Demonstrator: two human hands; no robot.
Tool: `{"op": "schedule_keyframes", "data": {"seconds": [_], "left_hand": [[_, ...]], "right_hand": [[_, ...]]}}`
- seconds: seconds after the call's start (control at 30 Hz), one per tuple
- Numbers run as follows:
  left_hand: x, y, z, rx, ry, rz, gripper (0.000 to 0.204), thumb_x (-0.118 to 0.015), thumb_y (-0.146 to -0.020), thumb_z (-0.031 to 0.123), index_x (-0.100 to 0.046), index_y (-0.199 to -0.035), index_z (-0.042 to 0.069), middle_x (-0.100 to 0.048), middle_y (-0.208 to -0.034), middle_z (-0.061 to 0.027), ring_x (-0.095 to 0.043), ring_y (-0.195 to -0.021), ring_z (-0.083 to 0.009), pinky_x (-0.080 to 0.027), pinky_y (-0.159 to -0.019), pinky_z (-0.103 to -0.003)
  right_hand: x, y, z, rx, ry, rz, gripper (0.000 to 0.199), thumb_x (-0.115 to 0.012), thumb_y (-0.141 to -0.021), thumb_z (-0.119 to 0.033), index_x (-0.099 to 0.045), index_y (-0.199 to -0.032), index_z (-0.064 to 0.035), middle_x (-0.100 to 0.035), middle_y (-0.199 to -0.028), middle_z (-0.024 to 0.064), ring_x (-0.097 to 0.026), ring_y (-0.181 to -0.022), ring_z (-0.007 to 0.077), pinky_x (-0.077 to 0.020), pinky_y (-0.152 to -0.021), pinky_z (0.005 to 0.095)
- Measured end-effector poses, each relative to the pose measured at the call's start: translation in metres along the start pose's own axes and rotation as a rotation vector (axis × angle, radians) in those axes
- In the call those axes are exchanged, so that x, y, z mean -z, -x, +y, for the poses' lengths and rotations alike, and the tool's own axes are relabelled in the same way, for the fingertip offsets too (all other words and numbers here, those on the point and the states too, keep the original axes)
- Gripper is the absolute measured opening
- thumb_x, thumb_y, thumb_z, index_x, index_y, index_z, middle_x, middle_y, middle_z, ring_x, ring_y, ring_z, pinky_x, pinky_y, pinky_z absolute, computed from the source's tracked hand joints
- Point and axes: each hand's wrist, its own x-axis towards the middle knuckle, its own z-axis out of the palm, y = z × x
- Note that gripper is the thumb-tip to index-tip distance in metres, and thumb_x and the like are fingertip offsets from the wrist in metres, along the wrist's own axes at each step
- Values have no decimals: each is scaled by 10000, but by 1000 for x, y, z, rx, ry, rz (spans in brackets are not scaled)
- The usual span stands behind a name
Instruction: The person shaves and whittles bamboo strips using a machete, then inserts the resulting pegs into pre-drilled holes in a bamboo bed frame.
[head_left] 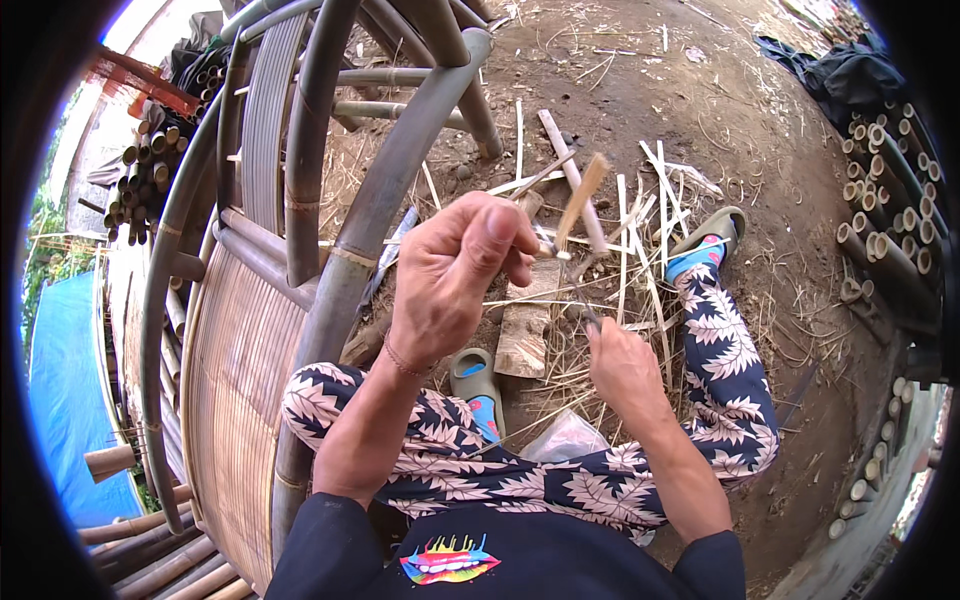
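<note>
Bamboo sliver is pinched in the left hand, fingers clamped on its lower end, tip pointing to 1 o'clock. The right hand sits at 4 o'clock from the left, closed on a thin dark blade or tool (kind cannot be told). The hands are held slightly apart above a wooden block on the ground. Risks are judged: the edge could slip off the thin piece toward the left thumb, or the sliver could split or snap under too much pressure. A bamboo chair frame stands at 9 o'clock.
</note>
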Motion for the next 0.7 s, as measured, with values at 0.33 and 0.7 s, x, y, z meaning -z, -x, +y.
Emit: {"op": "schedule_keyframes", "data": {"seconds": [0.33, 0.7], "left_hand": [[28, 33, -41, -14, 30, 149, 376, -507, -1034, 329, -636, -889, 7, -620, -879, -58, -518, -632, -62, -428, -585, -194], [17, 48, -56, -72, 60, 255, 457, -455, -1030, 424, -502, -798, 33, -456, -724, -66, -429, -646, -139, -470, -579, -283]], "right_hand": [[-49, -31, 9, 82, 45, -138, 331, -480, -996, -310, -597, -927, -8, -658, -745, 266, -656, -750, 468, -529, -691, 544], [-98, -68, 15, 207, 6, -92, 264, -469, -994, -224, -567, -922, 11, -627, -671, 170, -660, -580, 325, -541, -515, 460]]}}
